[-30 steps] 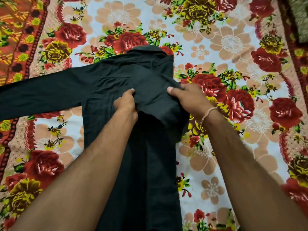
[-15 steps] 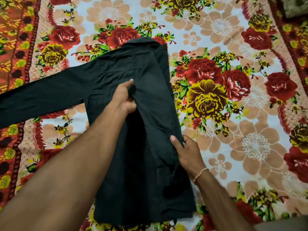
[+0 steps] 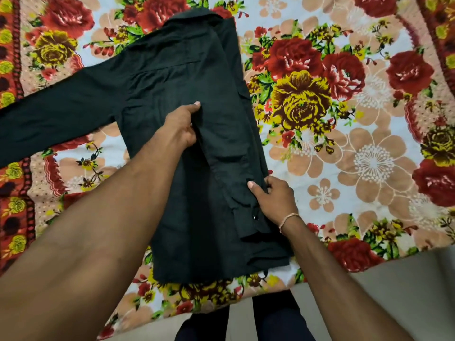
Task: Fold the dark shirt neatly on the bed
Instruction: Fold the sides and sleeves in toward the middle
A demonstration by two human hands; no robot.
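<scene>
Two hands on the dark shirt [image 3: 172,77], spread back-up on the floral bed [image 3: 369,168]. Left hand [image 3: 181,126] pins mid-back, thumb toward 12 o'clock, fingers curled on cloth. Right hand [image 3: 275,198] pinches the folded sleeve at 4 o'clock.

Dark shirt [image 3: 172,99] flat, back up, on bed [image 3: 369,168]; right side folded inward; left sleeve outstretched.

A floral bedspread [image 3: 369,156] fills nearly the whole view, printed with red and yellow roses and peach blossoms on white. Below its near edge, plain pale grey floor [image 3: 406,291] shows under even light
</scene>
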